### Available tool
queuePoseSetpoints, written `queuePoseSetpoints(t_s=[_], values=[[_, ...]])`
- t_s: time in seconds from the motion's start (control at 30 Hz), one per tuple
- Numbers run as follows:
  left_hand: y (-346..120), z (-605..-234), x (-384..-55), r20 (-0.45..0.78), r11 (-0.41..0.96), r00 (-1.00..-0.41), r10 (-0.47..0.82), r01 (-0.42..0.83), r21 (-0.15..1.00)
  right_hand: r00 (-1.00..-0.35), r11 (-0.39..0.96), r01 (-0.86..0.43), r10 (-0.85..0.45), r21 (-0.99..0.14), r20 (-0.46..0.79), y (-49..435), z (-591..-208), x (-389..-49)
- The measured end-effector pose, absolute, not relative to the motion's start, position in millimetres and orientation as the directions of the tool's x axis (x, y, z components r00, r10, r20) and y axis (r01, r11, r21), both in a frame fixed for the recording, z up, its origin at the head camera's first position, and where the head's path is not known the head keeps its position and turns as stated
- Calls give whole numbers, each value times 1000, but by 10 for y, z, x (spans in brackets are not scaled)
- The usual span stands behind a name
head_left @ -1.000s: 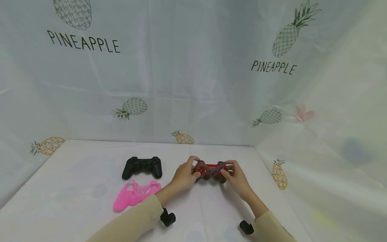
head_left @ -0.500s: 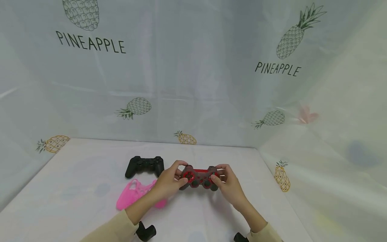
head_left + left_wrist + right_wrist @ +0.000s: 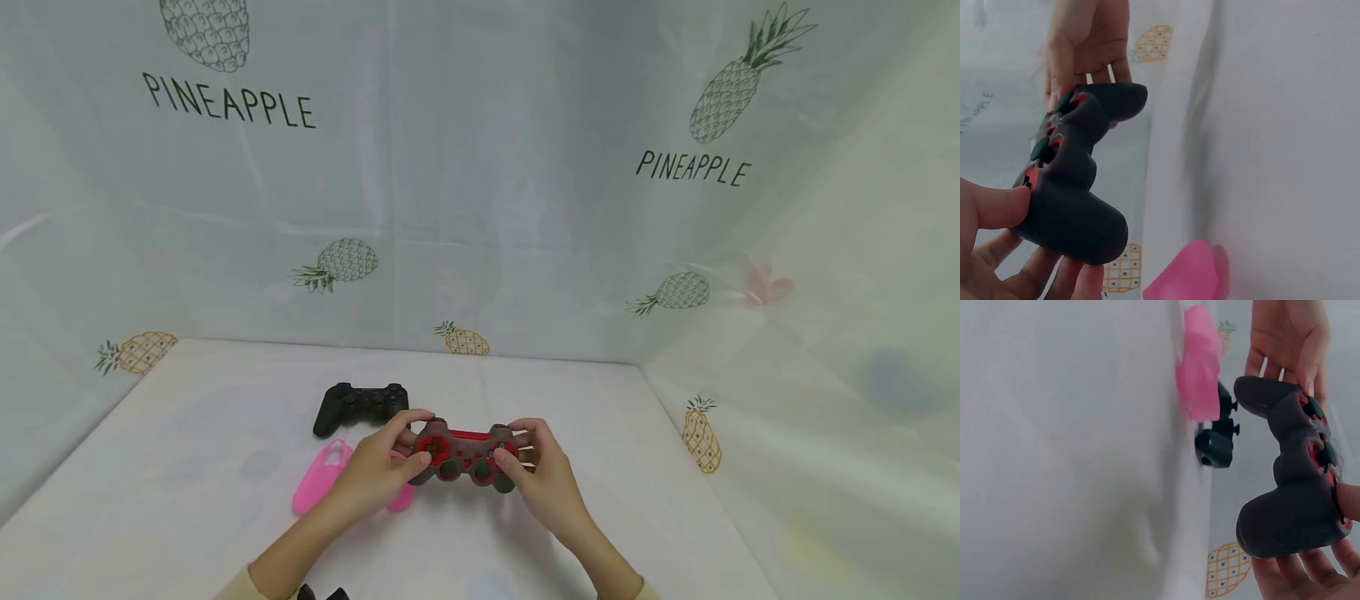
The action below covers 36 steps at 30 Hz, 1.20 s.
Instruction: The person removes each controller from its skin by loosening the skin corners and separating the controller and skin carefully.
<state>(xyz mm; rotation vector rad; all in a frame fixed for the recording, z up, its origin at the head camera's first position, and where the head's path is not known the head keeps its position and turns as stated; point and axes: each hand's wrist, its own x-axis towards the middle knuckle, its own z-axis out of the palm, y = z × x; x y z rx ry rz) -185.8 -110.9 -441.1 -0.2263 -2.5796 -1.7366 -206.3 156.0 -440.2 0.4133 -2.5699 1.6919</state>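
Note:
Between both hands is a red game controller (image 3: pixel 468 450) in a dark grey cover, raised above the table. My left hand (image 3: pixel 371 475) grips its left end, thumb on top by the direction pad and fingers behind and below. The right hand (image 3: pixel 546 485) holds the other end the same way, thumb over the buttons. In the left wrist view the dark cover (image 3: pixel 1072 215) wraps the handles, with red showing around the sticks. A pink controller cover (image 3: pixel 318 482) lies on the table, partly hidden behind my left hand and forearm.
Behind the pink cover, a black game controller (image 3: pixel 348 406) rests on the white table (image 3: pixel 600 425). My left fingers overlap its right handle in the head view. A pineapple-print curtain (image 3: pixel 517 208) rises along the table's back and right edges.
Both hands have carried the red controller left and toward the body. My left hand and forearm now cover more of the pink cover. The grip on the controller looks the same.

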Motion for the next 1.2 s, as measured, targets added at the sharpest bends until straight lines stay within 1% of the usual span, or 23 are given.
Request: queuePoseSetpoints(t_s=[0.17,0.47,0.63,0.8,0.93,1.03,1.13,1.2], values=[[-1182,-4416,-1749,95,327,-992,89,119,937,-963,369,-241,-205,-898,174,1452,-4413,-2016],[-1231,-4459,-1682,102,359,-994,47,112,927,-964,370,-246,-193,-896,184,1335,-4471,-1978],[-1205,-4505,-1654,124,359,-992,36,128,925,-959,391,-272,-183,-879,215,1324,-4464,-1957],[-1153,-4605,-1642,145,329,-988,45,151,932,-968,381,-242,-156,-893,196,1336,-4478,-1943],[-1115,-4674,-1653,191,300,-980,57,200,933,-970,360,-238,-137,-902,202,1325,-4504,-1951],[-1097,-4692,-1661,233,305,-972,32,232,924,-963,343,-264,-142,-901,228,1308,-4523,-1972],[-1087,-4685,-1657,237,321,-971,5,226,920,-958,337,-281,-146,-899,245,1299,-4524,-1991],[-1083,-4673,-1652,212,314,-977,-2,201,928,-958,336,-281,-151,-899,243,1305,-4519,-1998]])
